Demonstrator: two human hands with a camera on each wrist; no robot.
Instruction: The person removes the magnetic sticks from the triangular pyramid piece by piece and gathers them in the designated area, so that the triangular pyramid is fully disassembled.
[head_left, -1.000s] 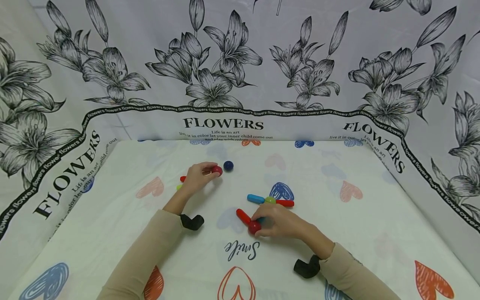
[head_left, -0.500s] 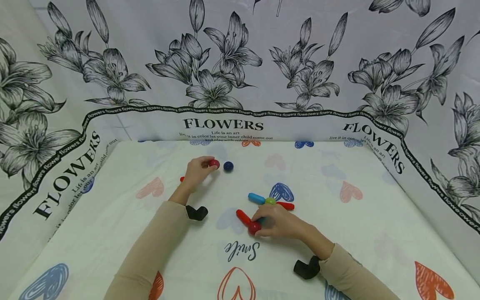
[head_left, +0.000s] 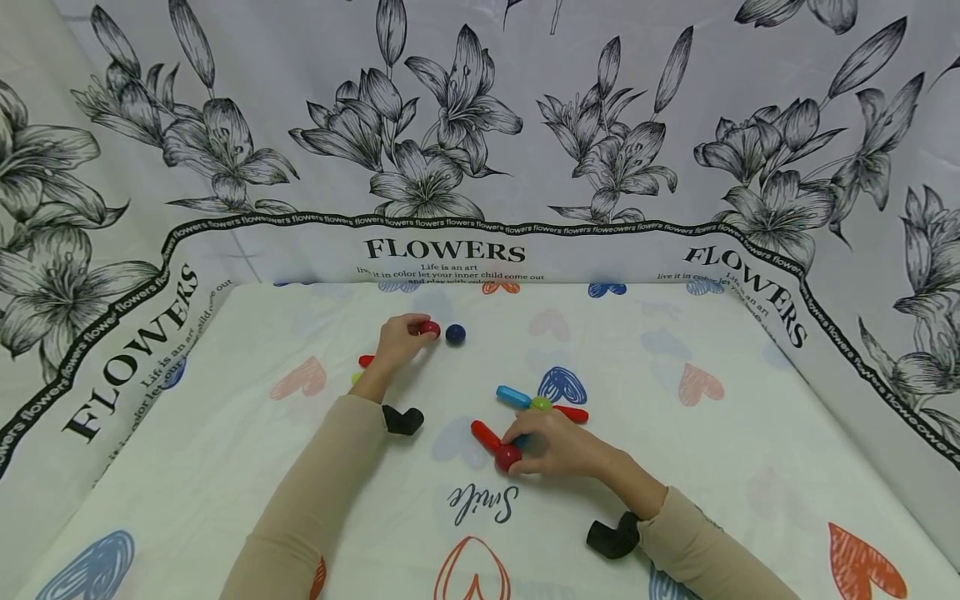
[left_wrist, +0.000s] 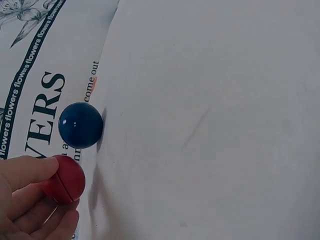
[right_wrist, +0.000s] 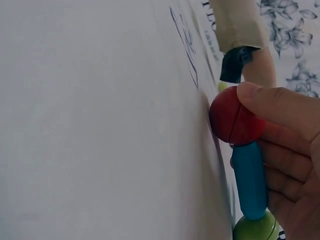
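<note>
My left hand [head_left: 401,343] pinches a red ball [left_wrist: 67,180], which has a thin groove across it, between thumb and fingers. Close beside that sits a glossy dark blue ball [left_wrist: 81,125]. Nearer the front, my right hand [head_left: 562,446] grips a second red ball [right_wrist: 236,116], thumb on top and fingers along a blue stick [right_wrist: 250,181] that runs from it to a green ball [right_wrist: 257,227]. A red stick [head_left: 485,437] points away from this second ball. Around the green ball, another blue stick [head_left: 513,397] and a red stick [head_left: 572,414] point outward.
Partly behind the left wrist lie another red stick [head_left: 366,361] and a yellow-green piece [head_left: 356,379]. A black wrist mount [head_left: 405,421] is on the left arm, another black mount [head_left: 613,537] on the right. A flower-printed cloth [head_left: 450,167] rises behind the heart-patterned tabletop [head_left: 637,483].
The left hand has shifted slightly away from the person with its red ball, and its forearm has swung right. The outer sticks at the green ball have tilted slightly. The right hand stays in place.
</note>
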